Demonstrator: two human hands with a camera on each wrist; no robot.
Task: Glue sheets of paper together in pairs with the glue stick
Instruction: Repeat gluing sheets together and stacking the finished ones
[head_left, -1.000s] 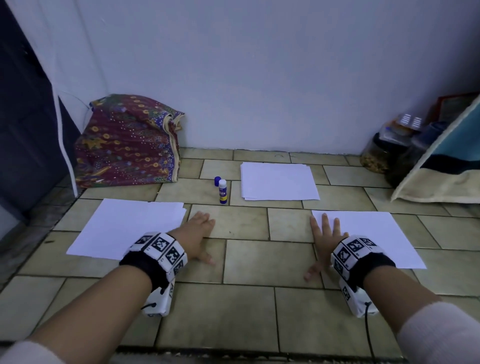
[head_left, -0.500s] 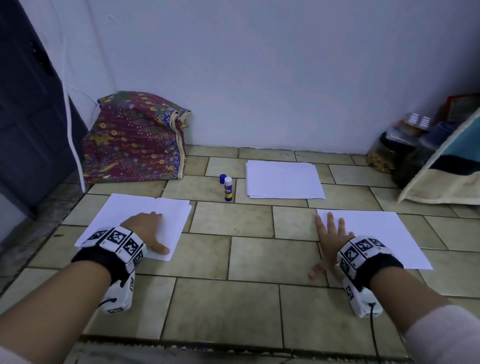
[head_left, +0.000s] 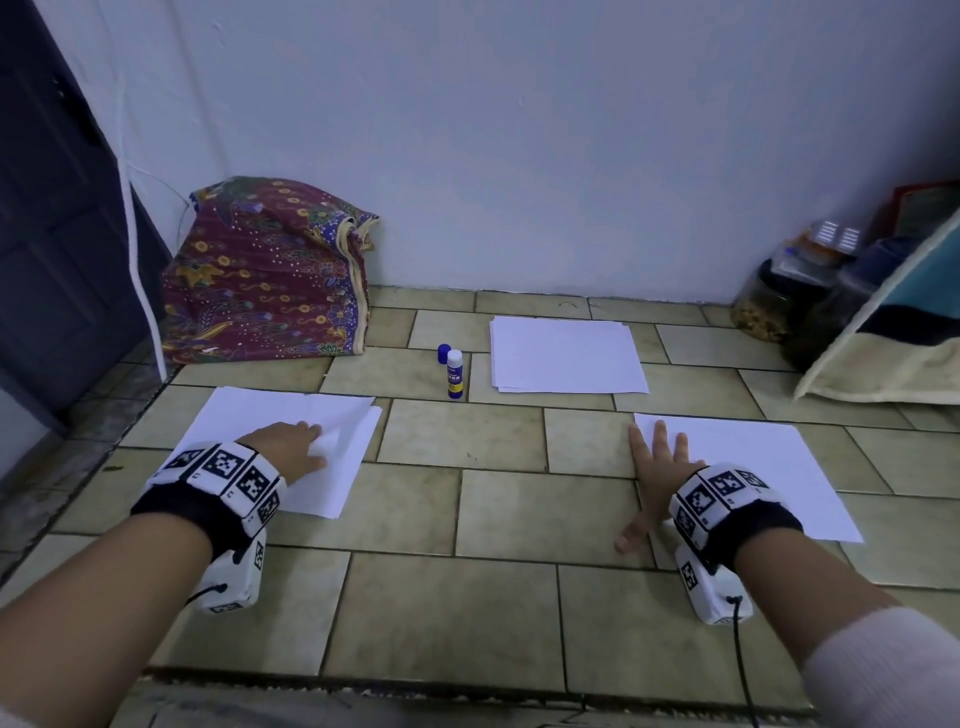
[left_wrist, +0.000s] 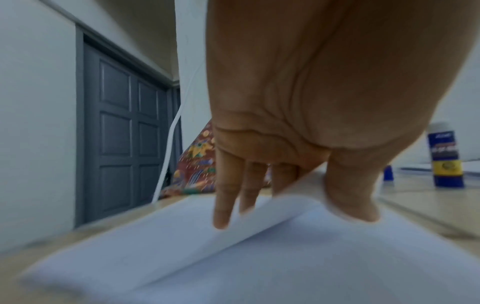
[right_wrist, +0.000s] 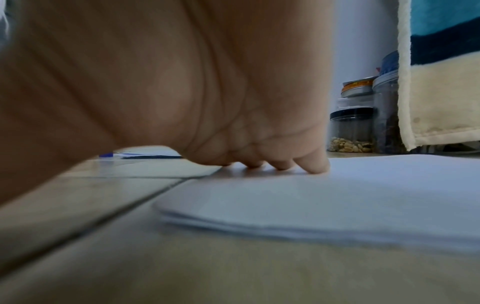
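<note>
Left hand (left_wrist: 298, 98) pinching top sheet (left_wrist: 259, 222) by its edge, right hand (head_left: 657, 467) flat on other stack (head_left: 769, 467); paper's light, floppy, creases easily, so lift at edge.

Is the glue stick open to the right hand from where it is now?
Probably yes. The right hand lies flat, holding nothing, and only bare floor tiles separate it from the upright, uncapped glue stick. The left hand pinches a sheet.

Patterned cloth bundle (head_left: 265, 275) by grey door (head_left: 47, 218); jars (head_left: 769, 301), blanket (head_left: 893, 343) right.
</note>
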